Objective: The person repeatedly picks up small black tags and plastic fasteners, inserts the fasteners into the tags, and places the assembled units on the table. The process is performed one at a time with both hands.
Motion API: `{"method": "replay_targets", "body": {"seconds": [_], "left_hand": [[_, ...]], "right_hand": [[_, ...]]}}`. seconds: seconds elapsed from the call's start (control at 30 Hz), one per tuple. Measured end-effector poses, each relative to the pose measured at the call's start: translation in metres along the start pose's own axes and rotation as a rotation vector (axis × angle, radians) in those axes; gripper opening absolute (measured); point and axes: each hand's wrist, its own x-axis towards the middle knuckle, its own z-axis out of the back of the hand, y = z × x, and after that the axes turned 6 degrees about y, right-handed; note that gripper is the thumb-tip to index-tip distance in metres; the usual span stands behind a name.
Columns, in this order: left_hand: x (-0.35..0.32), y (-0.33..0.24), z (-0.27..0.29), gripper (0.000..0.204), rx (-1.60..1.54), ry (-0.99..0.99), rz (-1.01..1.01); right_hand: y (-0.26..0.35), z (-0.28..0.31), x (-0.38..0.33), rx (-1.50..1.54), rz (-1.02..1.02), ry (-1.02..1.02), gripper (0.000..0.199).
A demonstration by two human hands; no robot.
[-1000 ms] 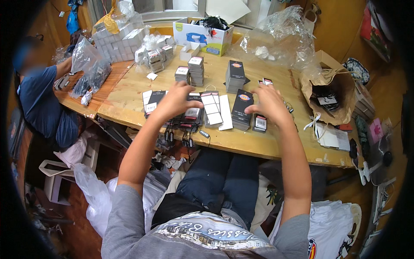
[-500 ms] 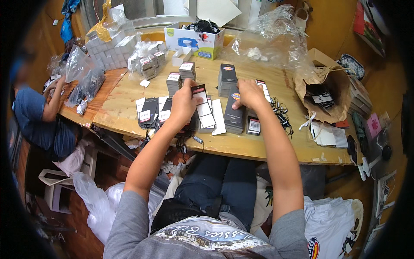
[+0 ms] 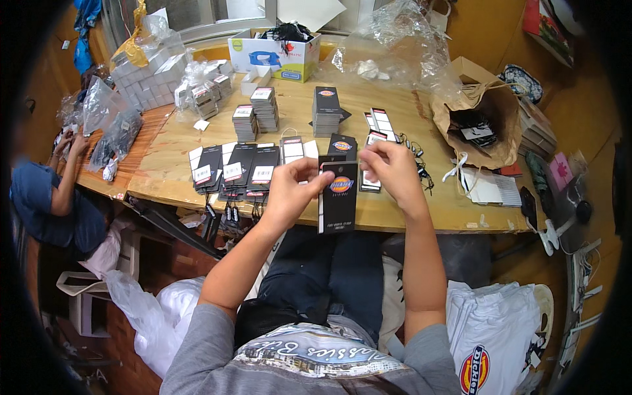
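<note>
My left hand (image 3: 293, 192) pinches black hang tags (image 3: 338, 201) with a coloured oval emblem, upright at the table's front edge. A white-panelled edge shows behind them. My right hand (image 3: 394, 172) has thumb and fingers pinched together beside the tags' upper right corner; what lies in that pinch is too small to make out. Behind the held tags lies a black tag stack (image 3: 342, 145), partly hidden. Farther back stands a taller black tag stack (image 3: 326, 113). Left of my left hand lie black tags with white stickers (image 3: 241, 164), their cords hanging over the edge.
Small-card stacks (image 3: 264, 110) stand behind the stickered tags. At the back sits a carton (image 3: 275, 59) of black cords, near clear plastic wrap (image 3: 388, 49). A paper bag (image 3: 484, 125) stands right, with loose black cords (image 3: 421, 161) nearer me. Another person (image 3: 52, 187) works at far left.
My left hand has brought its white-panelled tag toward the front edge, and black tags are now in its grip. My right hand has left the black stack and come beside them.
</note>
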Motion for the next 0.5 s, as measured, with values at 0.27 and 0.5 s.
{"method": "replay_targets", "body": {"seconds": [0.27,0.5], "left_hand": [[-0.036,0.018,-0.018,0.018,-0.204,0.098,0.147],[-0.045,0.022,-0.018,0.019,-0.238,0.106,0.23]], "right_hand": [[-0.055,-0.01,-0.001,-0.604,-0.208,-0.258,0.039],[-0.057,-0.005,0.004,-0.267,-0.379,-0.144,0.035]]}}
